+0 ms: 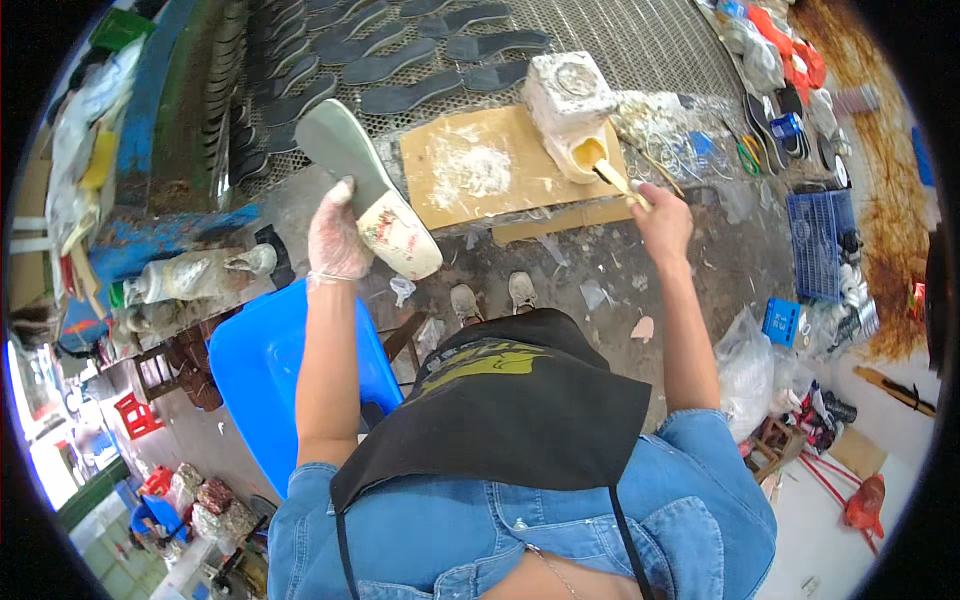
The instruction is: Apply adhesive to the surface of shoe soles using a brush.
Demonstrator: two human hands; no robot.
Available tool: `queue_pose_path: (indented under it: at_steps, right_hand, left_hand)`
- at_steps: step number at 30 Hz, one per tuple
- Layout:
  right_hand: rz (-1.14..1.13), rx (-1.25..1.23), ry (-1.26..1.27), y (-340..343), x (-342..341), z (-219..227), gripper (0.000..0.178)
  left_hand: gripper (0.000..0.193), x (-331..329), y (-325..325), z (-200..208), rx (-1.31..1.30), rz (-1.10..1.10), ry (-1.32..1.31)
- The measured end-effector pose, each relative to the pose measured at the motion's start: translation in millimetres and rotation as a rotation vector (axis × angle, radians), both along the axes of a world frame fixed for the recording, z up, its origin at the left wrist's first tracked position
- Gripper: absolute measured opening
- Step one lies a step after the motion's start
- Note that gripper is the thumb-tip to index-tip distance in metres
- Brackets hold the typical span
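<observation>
My left hand (338,238), in a thin clear plastic glove, grips a shoe sole (350,148) by its edge. The sole is grey-green at its far end and cream with red marks at the near end, and it is tilted over the bench's front edge. Bare, my right hand (664,224) is closed round the pale handle of a brush (620,182). The brush's dark ferrule is at the mouth of a white, glue-crusted pot (568,95) with a yellowish inside; its bristles are hard to make out. Under the pot lies brown cardboard (432,165) smeared with white.
Several dark soles (400,62) lie in rows on a mesh surface (640,50) beyond the cardboard. Scissors (748,155) and loose threads lie to the right. A blue plastic chair (262,345) stands by my left arm. Further right is a blue crate (820,240).
</observation>
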State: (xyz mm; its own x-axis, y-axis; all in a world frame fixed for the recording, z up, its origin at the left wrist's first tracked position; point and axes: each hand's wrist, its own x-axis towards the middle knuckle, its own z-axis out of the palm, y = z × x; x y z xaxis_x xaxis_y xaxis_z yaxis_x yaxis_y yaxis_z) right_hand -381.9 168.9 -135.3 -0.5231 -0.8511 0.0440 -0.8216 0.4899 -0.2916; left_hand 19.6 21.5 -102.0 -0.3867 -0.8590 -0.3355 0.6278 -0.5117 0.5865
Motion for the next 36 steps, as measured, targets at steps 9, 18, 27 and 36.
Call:
queue_pose_path:
  at_steps: [9,18,27,36]
  right_hand:
    - [0.064,-0.08,-0.164,6,-3,-32,0.031]
    - [0.419,-0.534,-1.023,-69,100,121,0.031]
    - [0.614,-0.459,-0.791,-87,126,148,0.032]
    - [0.568,-0.477,-0.969,-89,132,147,0.033]
  left_hand:
    - [0.04,-15,1,-3,0.015,0.064,-0.182]
    - [0.046,-34,17,56,-0.051,-0.186,0.028]
    - [0.049,-24,15,76,-0.108,-0.199,0.151]
    - [0.042,-25,6,94,-0.131,-0.173,0.057]
